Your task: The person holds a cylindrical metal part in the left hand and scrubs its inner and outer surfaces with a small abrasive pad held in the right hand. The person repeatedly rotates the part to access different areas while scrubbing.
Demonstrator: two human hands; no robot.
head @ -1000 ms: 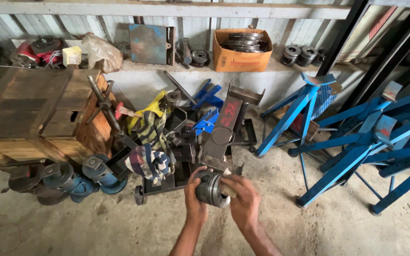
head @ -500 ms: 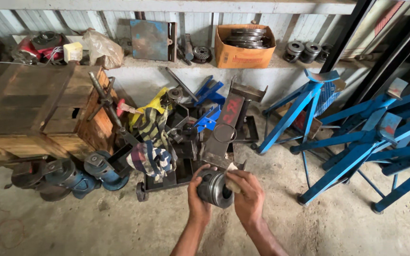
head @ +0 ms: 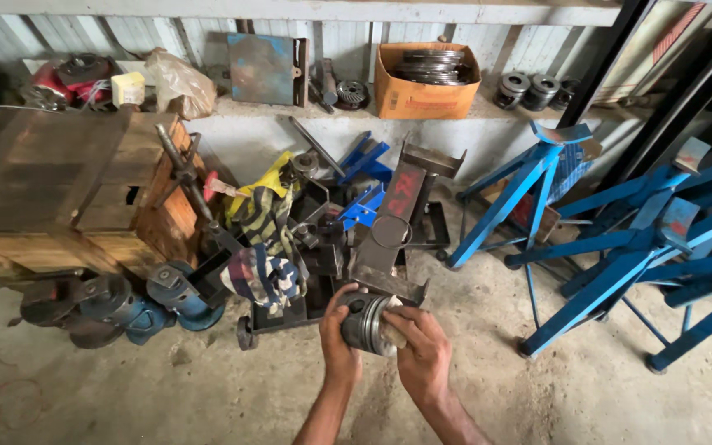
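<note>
Barely shifted since earlier: piston (head: 366, 323) clamped between left hand (head: 338, 338) and right hand (head: 422, 350), fingers wrapped round it, above floor (head: 208, 395) before jack (head: 389, 239). Risk: slipping from greasy grip, dropping, denting skirt on concrete.

Bare concrete floor (head: 125, 395), dusty and stained. Corrugated metal wall (head: 166, 33) at rear, with a concrete ledge (head: 290, 107) running its length. Wooden crate (head: 51, 189) at left. Blue steel stands (head: 620, 239) grouped at right. Even daylight, soft shadows
</note>
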